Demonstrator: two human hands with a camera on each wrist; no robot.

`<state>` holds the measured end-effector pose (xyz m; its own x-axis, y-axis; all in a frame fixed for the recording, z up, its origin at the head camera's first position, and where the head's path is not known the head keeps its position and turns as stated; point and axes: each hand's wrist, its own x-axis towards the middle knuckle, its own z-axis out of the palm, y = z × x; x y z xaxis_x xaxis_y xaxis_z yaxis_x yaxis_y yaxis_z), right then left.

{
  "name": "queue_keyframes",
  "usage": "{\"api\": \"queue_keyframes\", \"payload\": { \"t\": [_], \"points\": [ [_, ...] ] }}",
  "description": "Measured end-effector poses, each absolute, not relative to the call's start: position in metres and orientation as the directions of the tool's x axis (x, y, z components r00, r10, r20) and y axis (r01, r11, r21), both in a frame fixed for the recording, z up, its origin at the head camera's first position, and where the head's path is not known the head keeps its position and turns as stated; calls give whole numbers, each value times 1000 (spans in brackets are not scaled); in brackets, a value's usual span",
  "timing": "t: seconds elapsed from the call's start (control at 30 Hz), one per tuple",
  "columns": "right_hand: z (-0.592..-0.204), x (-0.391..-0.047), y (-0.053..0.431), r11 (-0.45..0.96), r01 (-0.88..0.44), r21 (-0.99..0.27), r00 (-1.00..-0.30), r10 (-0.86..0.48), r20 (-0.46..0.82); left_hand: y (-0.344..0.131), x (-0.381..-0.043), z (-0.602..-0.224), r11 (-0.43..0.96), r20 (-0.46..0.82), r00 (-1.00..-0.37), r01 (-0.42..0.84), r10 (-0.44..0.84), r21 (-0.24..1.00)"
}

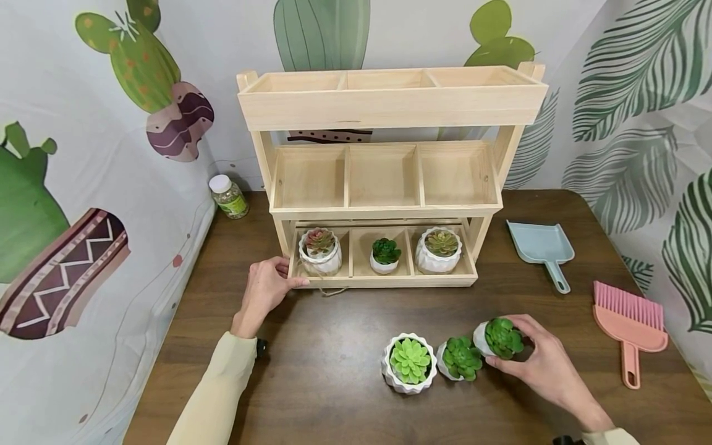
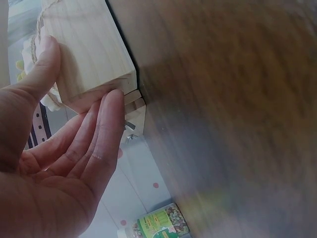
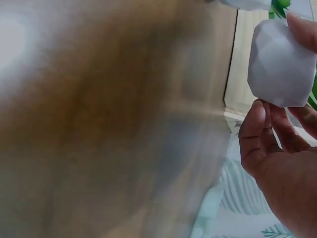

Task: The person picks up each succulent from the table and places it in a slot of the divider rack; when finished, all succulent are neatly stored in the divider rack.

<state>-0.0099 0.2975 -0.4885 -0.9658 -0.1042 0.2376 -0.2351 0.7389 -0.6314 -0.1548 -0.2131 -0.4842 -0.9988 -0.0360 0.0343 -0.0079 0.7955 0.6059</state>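
Observation:
My left hand point(image 1: 264, 287) grips the front left corner of the bottom tier of a wooden three-tier shelf point(image 1: 389, 111). In the left wrist view the thumb lies over the tray's front board point(image 2: 91, 44) and the fingers bend round its end. With my right hand point(image 1: 547, 364) I hold a small potted succulent point(image 1: 503, 338), dark green and tilted, fingers and thumb on either side of its faceted white pot point(image 3: 280, 64). Just left of it stands another dark green succulent point(image 1: 461, 358), then a light green one point(image 1: 410, 360) in a ribbed white pot.
The bottom tier holds a reddish succulent point(image 1: 320, 250), a small dark green one point(image 1: 385, 254) and an olive one point(image 1: 439, 249). A jar point(image 1: 229, 198) stands back left. On the right lie a blue dustpan point(image 1: 542, 243) and a pink brush point(image 1: 628, 321).

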Motion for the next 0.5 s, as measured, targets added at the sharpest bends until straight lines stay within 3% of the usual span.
{"api": "queue_keyframes", "payload": {
  "t": [0.5],
  "points": [
    [-446,-35,275,725,-349,-594,-925,-165,342,-214,-154,-485,794,30,-999,-12,-37,607]
  ]
}}
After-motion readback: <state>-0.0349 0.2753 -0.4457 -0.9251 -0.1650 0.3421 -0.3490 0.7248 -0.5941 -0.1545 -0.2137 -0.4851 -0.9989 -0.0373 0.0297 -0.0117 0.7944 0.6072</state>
